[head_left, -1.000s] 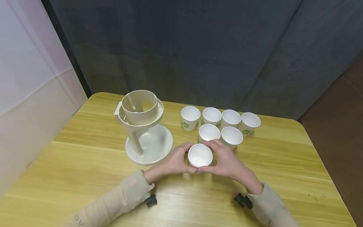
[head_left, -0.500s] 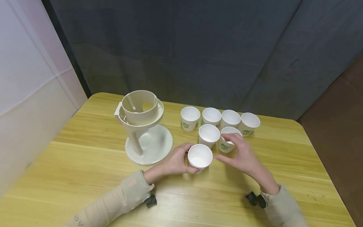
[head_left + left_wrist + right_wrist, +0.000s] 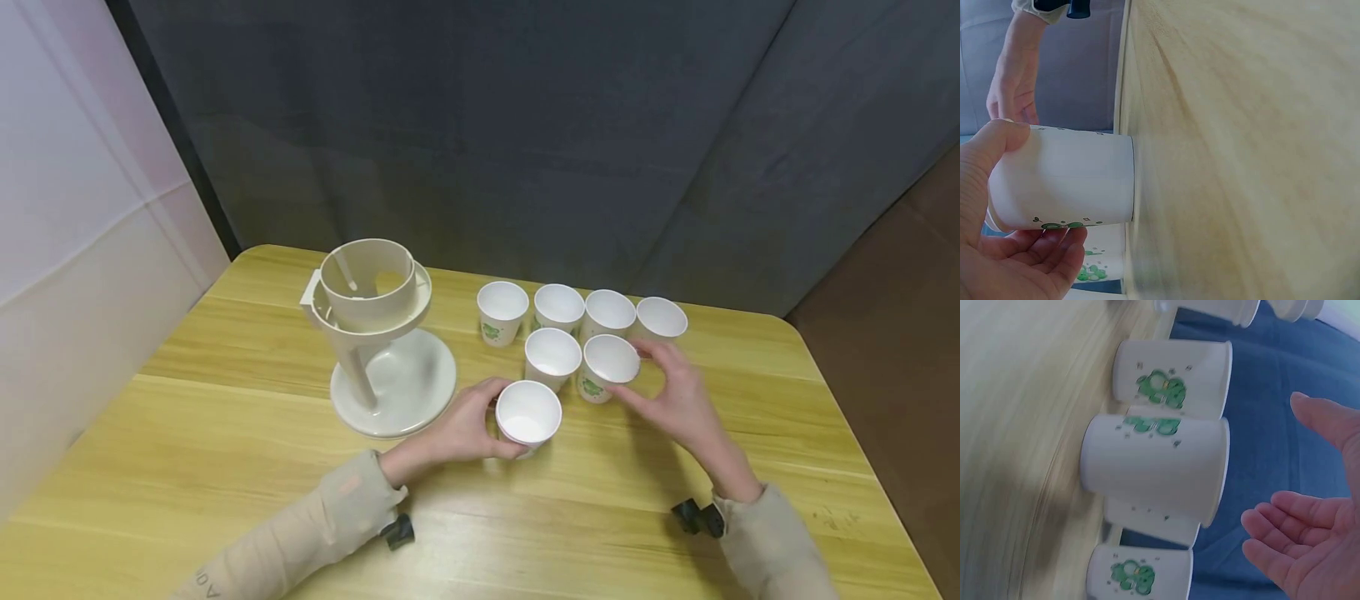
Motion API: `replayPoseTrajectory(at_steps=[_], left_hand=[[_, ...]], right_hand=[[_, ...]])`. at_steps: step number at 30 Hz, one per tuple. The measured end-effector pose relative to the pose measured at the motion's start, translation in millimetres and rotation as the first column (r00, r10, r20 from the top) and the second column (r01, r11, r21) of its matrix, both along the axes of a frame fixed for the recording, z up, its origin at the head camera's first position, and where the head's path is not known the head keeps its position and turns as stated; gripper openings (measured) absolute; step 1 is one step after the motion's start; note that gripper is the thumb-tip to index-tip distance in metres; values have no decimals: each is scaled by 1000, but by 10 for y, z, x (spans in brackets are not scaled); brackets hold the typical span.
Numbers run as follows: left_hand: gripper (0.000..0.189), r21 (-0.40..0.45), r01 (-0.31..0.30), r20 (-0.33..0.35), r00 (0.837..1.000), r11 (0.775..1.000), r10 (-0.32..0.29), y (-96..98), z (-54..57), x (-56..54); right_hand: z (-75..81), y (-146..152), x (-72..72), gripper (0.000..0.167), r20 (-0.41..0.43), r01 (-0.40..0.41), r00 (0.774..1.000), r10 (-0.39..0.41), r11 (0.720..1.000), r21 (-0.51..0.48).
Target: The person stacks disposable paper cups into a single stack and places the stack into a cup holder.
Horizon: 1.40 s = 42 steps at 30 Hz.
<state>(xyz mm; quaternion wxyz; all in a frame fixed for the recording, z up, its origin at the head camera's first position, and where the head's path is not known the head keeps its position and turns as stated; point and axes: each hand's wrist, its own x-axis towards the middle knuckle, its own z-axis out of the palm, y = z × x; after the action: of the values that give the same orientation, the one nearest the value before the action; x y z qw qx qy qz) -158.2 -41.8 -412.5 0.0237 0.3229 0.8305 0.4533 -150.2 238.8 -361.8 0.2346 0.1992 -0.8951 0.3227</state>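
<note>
My left hand (image 3: 467, 423) grips the frontmost white paper cup (image 3: 528, 414), thumb on the near side and fingers round the left. In the left wrist view this cup (image 3: 1069, 178) stands upright with its base on the table. My right hand (image 3: 681, 407) is spread at the right of another paper cup (image 3: 609, 360), thumb and fingers on either side near its rim. From the right wrist, a gap shows between those parted fingers (image 3: 1266, 550) and the green-printed cup (image 3: 1154, 465). A further cup (image 3: 552, 353) stands to the left of that one.
Several more paper cups, the leftmost of them a white cup (image 3: 502, 302), line the back of the wooden table (image 3: 225, 417). Left of the cups stands a cream holder (image 3: 369, 287) with a ring on a round base (image 3: 420, 375). A dark curtain (image 3: 480, 142) hangs behind.
My right hand has let go of the front cup and moved right, to the right side of the second-row cup. The left hand keeps its grip in the same spot.
</note>
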Motion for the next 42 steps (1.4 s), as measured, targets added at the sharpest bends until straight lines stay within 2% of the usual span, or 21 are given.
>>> replayPoseTrajectory(at_steps=[6,14,29,36,42], left_hand=[[65,-1,3,4,1000,1000,-3,0,-3,-3],[65,4,10,-4,1000,1000,-10,-6,16,3],[65,2,7,-5,1000,1000,-7,-7,12,-10],[65,4,7,2,1000,1000,-7,-7,18,-2],[65,-2,4,14,1000,1000,-4,2,13,-5]], right_hand=[[-35,82,-65,62,-5,54,999,-54,998,11],[-52,131,-111,61,56,102,993,-103,994,30],[-100,121,-187,64,55,76,995,-78,996,41],[-134,102,-214,57,124,52,991,-58,997,53],[-160,81,-246,58,165,53,984,-65,996,71]])
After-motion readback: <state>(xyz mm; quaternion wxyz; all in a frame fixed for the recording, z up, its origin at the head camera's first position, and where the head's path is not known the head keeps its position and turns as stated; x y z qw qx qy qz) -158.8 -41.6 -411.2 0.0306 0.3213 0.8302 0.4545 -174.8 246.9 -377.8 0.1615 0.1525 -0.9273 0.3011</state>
